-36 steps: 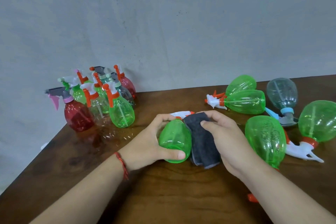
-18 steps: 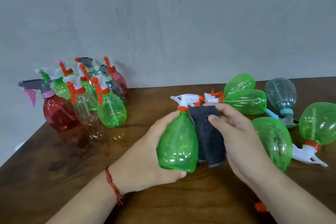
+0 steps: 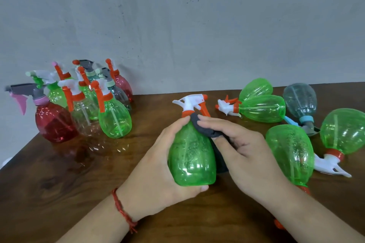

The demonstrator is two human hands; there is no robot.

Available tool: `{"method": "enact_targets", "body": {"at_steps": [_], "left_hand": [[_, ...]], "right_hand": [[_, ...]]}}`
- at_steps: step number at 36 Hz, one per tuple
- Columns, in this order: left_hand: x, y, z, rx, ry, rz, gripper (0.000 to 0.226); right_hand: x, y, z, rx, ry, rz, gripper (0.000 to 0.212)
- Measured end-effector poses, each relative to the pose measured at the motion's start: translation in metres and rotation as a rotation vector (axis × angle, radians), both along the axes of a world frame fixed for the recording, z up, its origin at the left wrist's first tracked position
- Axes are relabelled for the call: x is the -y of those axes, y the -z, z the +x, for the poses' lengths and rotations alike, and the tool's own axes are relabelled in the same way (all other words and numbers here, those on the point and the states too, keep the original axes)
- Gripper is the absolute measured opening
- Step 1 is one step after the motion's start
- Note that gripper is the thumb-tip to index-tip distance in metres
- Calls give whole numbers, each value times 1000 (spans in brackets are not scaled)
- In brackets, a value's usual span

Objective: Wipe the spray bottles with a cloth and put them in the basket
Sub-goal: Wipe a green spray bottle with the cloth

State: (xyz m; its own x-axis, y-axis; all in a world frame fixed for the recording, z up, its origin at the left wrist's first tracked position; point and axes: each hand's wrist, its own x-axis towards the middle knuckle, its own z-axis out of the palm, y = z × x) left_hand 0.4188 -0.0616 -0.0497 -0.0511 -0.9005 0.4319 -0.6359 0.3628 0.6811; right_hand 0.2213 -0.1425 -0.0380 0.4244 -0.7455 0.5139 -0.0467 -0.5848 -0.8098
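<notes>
The left hand (image 3: 158, 163) was curled round the body of a green spray bottle (image 3: 191, 156). The bottle was gripped with its base toward the person and its white and orange trigger head (image 3: 194, 102) pointed away. One fingertip was seen at the bottle's neck and another under its base. A red thread bracelet (image 3: 122, 209) was worn on that wrist.

The right hand (image 3: 246, 156) was placed just to the right of the bottle. A dark grey cloth (image 3: 203, 126) was held in it and pressed by its fingers against the bottle's shoulder, just below the orange collar. The rest of the cloth was draped down between this hand and the bottle. The bottle was thus enclosed between both hands, above a brown wooden table (image 3: 59, 183).

Just right of the right hand, a speckled green bottle (image 3: 290, 152) was laid on its side, touching or nearly touching the wrist. Beyond it, further right, another green bottle (image 3: 343, 130) was laid with its white trigger toward the person. Ahead of the right hand, two more green bottles (image 3: 262, 108) and a grey-blue bottle (image 3: 300, 100) were laid on the table.

Well to the left of the left hand, a cluster of upright bottles was stood by the wall (image 3: 177, 25). In its front row were a red bottle (image 3: 53, 122), a clear bottle (image 3: 85, 116) and a green one (image 3: 114, 118).
</notes>
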Motion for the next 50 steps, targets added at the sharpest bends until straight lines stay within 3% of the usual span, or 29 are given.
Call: {"method": "enact_targets", "body": {"at_steps": [8,20,26,31,37,43,50], "left_hand": [[6,3,7,-91,-174,-29,121],[13,4,8,-293,-326,16,110],[6,5,4,-44,-222,-56,123],[8,4,-4,97,-101,-87,120],[2,2,-11,20,-92,-60,126],[-3,-2,-6,-26,-44,-25,123],[3,9,-14,90,-138,-60,120]], "right_hand": [[-4,2,0,-70,15,-230,54],[-11,-1,-1,-184,-8,-299,53],[-6,3,4,-91,58,-200,53],[0,3,4,-27,78,-22,51],[2,1,3,40,66,173,46],[2,-1,4,79,42,181,44],[0,6,5,-13,66,-49,53]]}}
